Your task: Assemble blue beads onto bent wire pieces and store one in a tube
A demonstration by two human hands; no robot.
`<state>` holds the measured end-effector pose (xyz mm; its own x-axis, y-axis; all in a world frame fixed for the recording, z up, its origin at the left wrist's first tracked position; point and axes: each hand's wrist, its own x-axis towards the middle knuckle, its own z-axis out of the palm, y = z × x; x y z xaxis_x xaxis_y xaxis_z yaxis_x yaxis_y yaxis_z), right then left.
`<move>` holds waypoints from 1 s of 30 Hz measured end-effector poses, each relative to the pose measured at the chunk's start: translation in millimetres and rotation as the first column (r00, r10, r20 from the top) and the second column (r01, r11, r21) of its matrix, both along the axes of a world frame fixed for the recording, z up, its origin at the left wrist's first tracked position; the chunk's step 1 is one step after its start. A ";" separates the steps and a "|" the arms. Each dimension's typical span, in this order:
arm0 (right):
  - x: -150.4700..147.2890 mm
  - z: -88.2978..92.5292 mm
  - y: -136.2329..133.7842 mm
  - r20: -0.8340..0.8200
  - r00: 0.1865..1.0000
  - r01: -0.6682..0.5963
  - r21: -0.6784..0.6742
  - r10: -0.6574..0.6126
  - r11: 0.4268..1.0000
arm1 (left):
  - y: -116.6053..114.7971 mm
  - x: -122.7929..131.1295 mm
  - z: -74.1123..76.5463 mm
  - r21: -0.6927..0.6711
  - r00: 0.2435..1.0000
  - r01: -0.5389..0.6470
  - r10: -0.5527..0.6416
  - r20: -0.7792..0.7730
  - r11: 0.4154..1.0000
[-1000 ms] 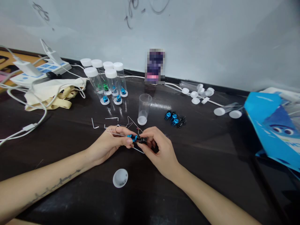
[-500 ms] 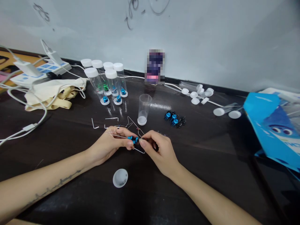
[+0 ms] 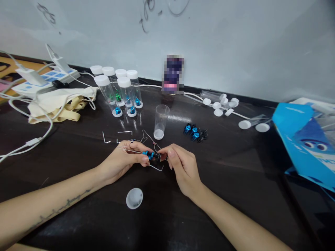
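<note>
My left hand is closed, pinching a small blue and black screw part together with thin bent wires. My right hand meets it from the right, its thumb and forefinger pinched on the black end of the same part. Both hands rest low over the dark table. An open clear tube stands upright just beyond the hands. A loose white cap lies in front of them.
Several capped tubes with blue and green parts stand at the back left. A pile of blue and black parts, loose bent wires, empty tubes and caps, a cloth bag, cables and a blue package surround the work spot.
My right hand shifted slightly right and re-gripped the part; its fingers now pinch the black end. The wires under it turned a little. My left hand stayed put.
</note>
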<state>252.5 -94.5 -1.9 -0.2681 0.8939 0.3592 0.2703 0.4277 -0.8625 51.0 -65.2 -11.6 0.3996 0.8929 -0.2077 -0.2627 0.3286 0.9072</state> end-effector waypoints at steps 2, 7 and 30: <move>-0.1 -1.5 0.5 -0.005 1.000 0.006 0.002 -0.006 1.000 | 0.1 -0.4 -0.8 0.004 1.000 0.002 -0.003 0.006 1.000; -0.1 -2.2 1.4 -0.029 0.999 0.030 0.024 -0.029 0.999 | 0.6 -1.7 -2.6 0.003 1.000 -0.003 0.003 0.015 1.000; -3.3 -3.6 3.0 0.155 0.987 -0.024 -0.030 0.028 0.999 | 0.9 -1.1 -2.7 0.000 1.000 -0.004 0.004 0.016 1.000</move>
